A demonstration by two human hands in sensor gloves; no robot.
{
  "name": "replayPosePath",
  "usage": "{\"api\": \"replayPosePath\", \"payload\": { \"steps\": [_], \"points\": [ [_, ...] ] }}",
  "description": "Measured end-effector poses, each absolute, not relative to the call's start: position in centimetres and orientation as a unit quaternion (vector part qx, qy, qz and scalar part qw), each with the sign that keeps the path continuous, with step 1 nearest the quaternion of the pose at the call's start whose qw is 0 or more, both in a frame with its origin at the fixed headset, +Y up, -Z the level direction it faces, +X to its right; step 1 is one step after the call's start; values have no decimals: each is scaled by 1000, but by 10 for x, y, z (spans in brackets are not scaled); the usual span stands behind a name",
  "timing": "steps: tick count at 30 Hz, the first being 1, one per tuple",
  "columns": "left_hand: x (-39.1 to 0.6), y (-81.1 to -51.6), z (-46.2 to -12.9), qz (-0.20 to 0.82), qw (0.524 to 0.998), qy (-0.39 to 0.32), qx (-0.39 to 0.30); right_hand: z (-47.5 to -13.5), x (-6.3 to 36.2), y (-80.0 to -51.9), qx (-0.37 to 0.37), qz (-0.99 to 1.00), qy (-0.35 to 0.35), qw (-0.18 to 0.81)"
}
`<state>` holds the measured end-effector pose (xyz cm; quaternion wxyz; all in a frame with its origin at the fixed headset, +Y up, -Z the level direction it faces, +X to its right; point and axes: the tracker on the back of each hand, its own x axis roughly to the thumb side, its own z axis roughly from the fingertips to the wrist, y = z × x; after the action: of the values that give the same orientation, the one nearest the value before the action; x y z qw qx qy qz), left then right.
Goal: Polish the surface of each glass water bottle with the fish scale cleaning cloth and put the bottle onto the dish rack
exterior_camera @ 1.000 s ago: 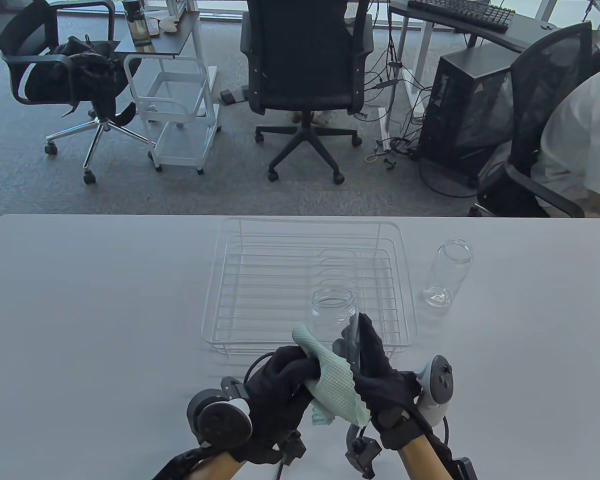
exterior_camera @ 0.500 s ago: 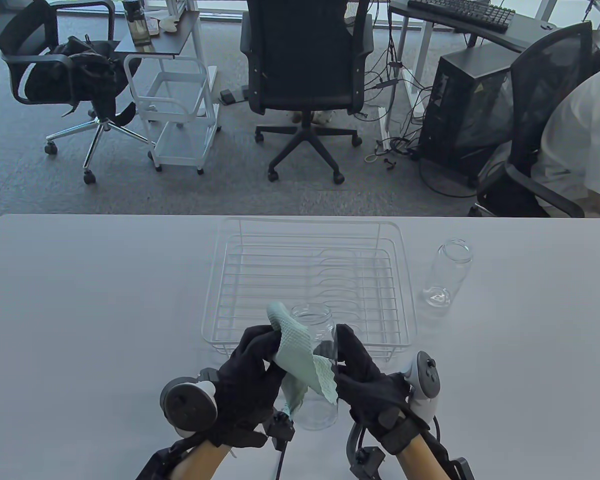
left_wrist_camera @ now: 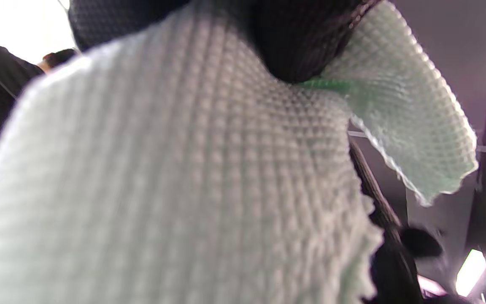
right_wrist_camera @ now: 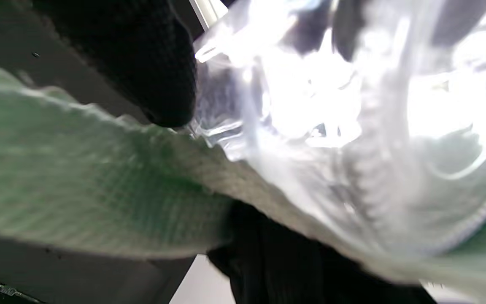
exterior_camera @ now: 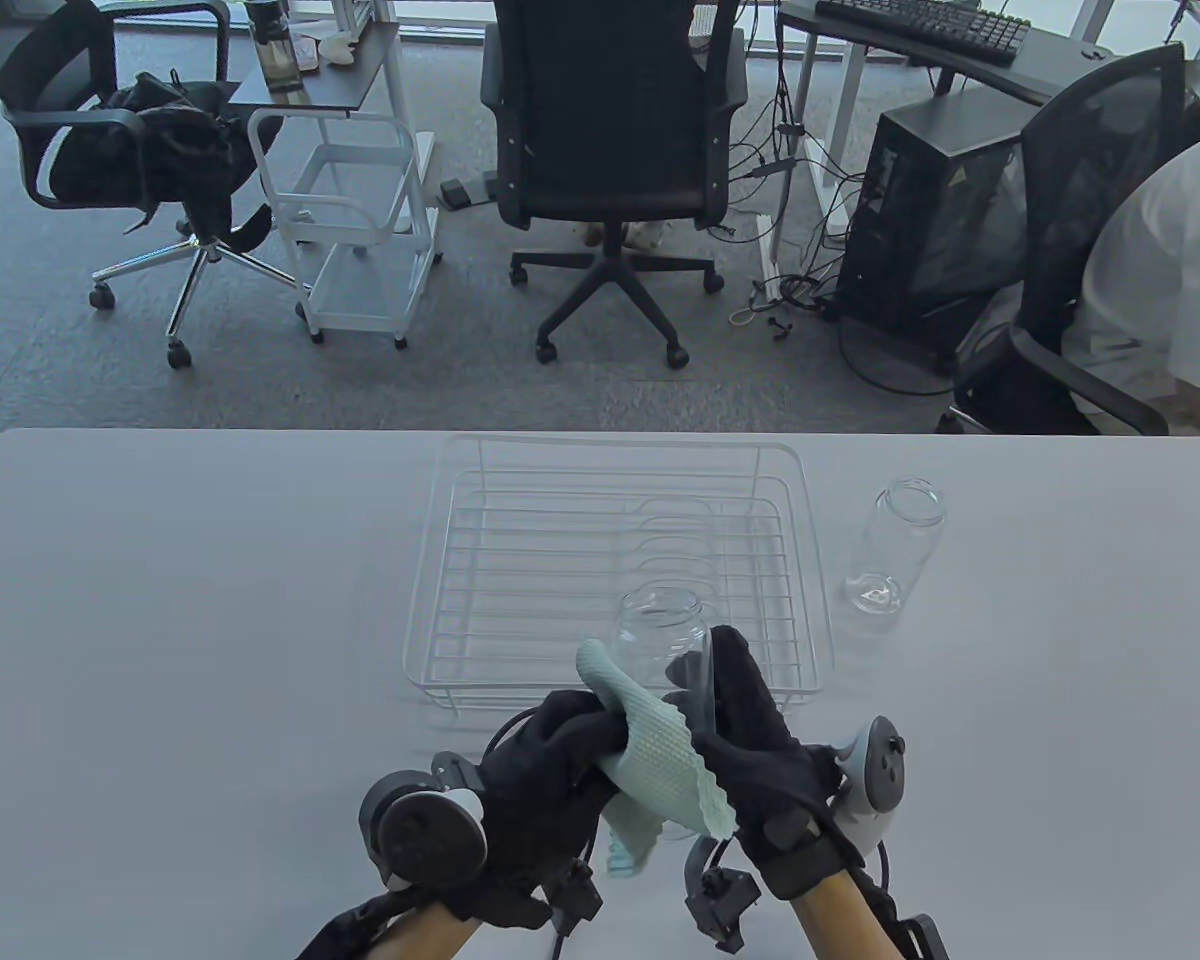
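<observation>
A clear glass bottle (exterior_camera: pixel 660 640) is held up near the table's front edge, mouth pointing away, in front of the white wire dish rack (exterior_camera: pixel 440 600). My right hand (exterior_camera: pixel 745 740) grips its right side. My left hand (exterior_camera: pixel 550 760) grips the pale green fish scale cloth (exterior_camera: pixel 660 760) and presses it against the bottle's left side. The cloth (left_wrist_camera: pixel 184 177) fills the left wrist view. In the right wrist view the bottle (right_wrist_camera: pixel 352 105) shines above the cloth (right_wrist_camera: pixel 78 190). A second glass bottle (exterior_camera: pixel 890 545) stands upright to the right of the rack.
The rack holds nothing and sits mid-table. Beyond the far table edge are office chairs (exterior_camera: pixel 610 130), a white cart (exterior_camera: pixel 360 220), a computer tower (exterior_camera: pixel 930 220) and a seated person's sleeve (exterior_camera: pixel 1150 270).
Both hands, cloth and bottle swung left half a second ago and have now come back right. The cloth has slid along the bottle's side.
</observation>
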<state>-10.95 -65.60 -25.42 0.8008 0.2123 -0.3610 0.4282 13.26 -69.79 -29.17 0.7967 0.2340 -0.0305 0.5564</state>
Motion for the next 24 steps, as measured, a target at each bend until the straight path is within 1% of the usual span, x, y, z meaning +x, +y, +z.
{"api": "replayPosePath", "payload": {
  "steps": [2,4,8,11,13,16,18,21,22,24],
  "points": [
    [-104,-656,-251,404,806,-370,223,-291,136,-693,229,571,-46,787],
    [-102,-656,-251,415,802,-367,223,-290,137,-690,243,590,-36,769],
    [-103,-657,-250,435,792,-362,228,-290,133,-690,254,588,-17,768],
    [-108,-657,-251,450,788,-349,235,-290,127,-696,277,565,35,776],
    [-114,-656,-255,473,778,-342,232,-291,123,-700,269,512,93,810],
    [-123,-649,-259,488,773,-327,240,-291,119,-703,281,519,123,798],
    [-134,-642,-263,487,773,-314,260,-290,115,-702,299,522,147,785],
    [-150,-633,-270,497,768,-294,276,-289,109,-703,312,538,143,770],
    [-151,-633,-271,495,768,-302,272,-289,107,-704,310,539,134,771],
    [-150,-635,-272,496,770,-295,272,-289,106,-705,307,538,123,776]
  ]
}}
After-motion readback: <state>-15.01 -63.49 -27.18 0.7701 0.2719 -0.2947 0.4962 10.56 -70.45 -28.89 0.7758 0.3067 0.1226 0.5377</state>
